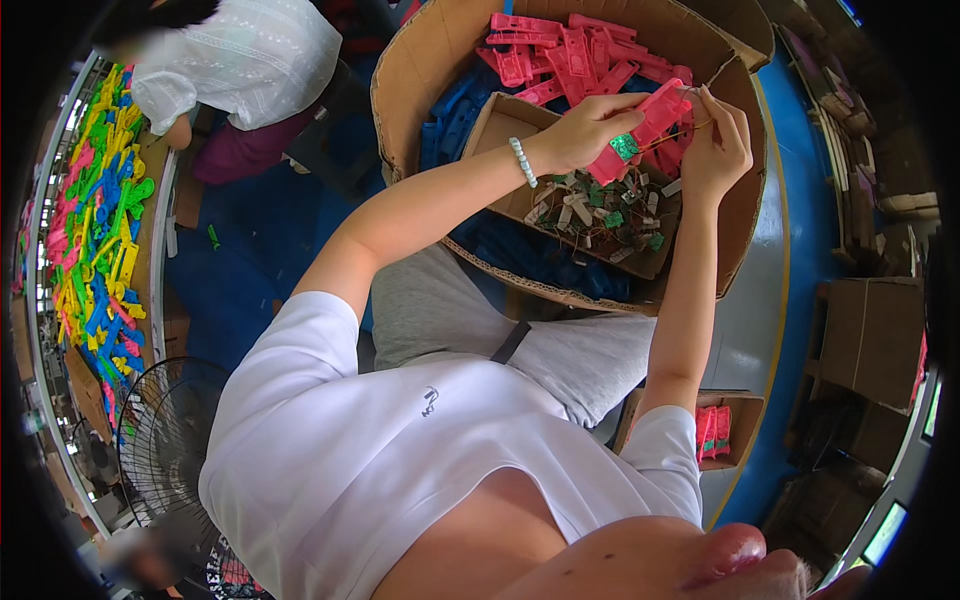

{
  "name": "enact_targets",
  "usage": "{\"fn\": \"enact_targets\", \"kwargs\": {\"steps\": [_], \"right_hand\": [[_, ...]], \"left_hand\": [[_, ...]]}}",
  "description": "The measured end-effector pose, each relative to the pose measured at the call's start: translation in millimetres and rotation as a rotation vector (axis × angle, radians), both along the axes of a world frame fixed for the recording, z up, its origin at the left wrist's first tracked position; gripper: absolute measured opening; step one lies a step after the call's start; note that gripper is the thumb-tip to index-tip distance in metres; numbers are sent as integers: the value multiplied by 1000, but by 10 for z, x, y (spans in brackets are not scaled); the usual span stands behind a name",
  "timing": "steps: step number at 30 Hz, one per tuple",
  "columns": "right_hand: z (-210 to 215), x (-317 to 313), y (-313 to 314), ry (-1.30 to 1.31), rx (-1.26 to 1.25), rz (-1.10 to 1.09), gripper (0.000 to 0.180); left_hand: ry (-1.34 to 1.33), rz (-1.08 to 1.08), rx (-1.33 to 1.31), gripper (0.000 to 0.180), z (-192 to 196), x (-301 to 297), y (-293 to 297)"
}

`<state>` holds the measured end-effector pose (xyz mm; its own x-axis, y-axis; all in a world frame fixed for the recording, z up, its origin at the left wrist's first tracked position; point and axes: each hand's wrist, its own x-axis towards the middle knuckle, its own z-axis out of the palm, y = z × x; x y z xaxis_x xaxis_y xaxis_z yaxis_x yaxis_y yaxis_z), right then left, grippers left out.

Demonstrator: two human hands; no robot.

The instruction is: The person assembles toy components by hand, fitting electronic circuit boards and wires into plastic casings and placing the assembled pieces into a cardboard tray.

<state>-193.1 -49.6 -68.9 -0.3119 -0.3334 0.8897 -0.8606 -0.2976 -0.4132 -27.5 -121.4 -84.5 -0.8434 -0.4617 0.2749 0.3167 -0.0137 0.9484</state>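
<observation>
A pink plastic piece is held in the upper middle of the frame, above a small open cardboard tray. It is gripped by the left hand, whose fingers are closed around its lower part, where a green tag is seen against it. The right hand is raised just beside it, with fingertips pinched at the top end of the piece; a thin wire or tie seems to be held there, but it is too fine to be made out with certainty. A white bead bracelet is worn on the left wrist.

One small tray is counted, filled with a heap of small grey and green tags; their number cannot be told. The tray rests inside one large round-walled cardboard box, where pink parts are piled at the top and blue parts lie lower down, partly hidden by the tray. One further carton with pink pieces is seen at the lower right, partly hidden by the arm.

At the upper left a second person in a white top is cut off by the rim, beside a desk strewn with many coloured plastic parts. One fan is seen at the lower left
</observation>
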Motion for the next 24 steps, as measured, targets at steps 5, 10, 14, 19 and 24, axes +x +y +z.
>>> {"fn": "enact_targets", "kwargs": {"steps": [5,10,14,19,24], "right_hand": [[1,-55,38,-309,307,60,20],[-50,-39,19,-755,93,714,38],[-147,-51,-19,-684,147,611,34],[-153,-4,-75,-321,114,116,18],[-364,-112,-181,-576,188,242,14]], "left_hand": [[78,22,44,41,10,-17,14],[116,-97,438,37,56,-15,67],[165,-153,487,37,121,-19,85],[151,-186,443,29,112,13,69],[90,-106,286,24,158,-21,94]]}}
